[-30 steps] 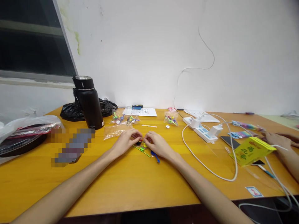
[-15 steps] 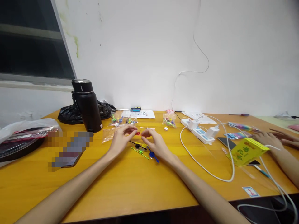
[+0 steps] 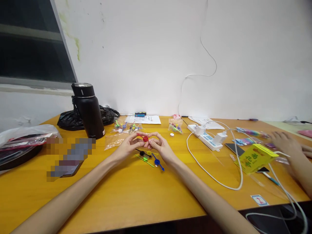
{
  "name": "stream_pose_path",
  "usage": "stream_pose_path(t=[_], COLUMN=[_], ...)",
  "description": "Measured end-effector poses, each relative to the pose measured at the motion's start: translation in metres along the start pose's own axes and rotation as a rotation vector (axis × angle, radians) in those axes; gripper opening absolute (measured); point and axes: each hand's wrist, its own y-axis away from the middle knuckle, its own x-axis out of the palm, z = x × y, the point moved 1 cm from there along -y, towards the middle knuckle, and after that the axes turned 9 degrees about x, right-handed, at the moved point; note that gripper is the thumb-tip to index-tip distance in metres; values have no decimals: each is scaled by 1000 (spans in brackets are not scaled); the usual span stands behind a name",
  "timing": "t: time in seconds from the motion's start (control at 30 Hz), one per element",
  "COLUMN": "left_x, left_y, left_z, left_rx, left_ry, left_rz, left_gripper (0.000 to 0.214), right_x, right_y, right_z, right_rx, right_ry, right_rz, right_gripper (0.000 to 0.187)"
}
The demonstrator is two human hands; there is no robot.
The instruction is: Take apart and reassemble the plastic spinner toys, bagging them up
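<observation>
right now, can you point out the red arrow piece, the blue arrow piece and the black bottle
red arrow piece (image 3: 145,138): head view, on its round hub
blue arrow piece (image 3: 157,162): head view, on its round hub
black bottle (image 3: 90,115): head view, on the middle of its body

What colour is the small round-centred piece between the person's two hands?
The small piece is red, showing best in the head view.
</observation>
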Motion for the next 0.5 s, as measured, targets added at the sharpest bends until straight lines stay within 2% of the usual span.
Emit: stream_pose_path(t=[0.27, 0.4, 0.5], left_x=[-8, -10, -11], left_y=[-4, -3, 0], left_z=[1, 0, 4], left_rx=[36, 20, -18], left_ry=[-179, -149, -93], left_rz=[3, -6, -21], left_gripper=[33, 36, 39], right_x=[18, 22, 29], right_y=[13, 16, 19], right_z=[14, 16, 16], right_rx=[-21, -1, 30], right_ry=[2, -16, -83], right_rz=[64, 126, 135], right_gripper=[43, 53, 52])
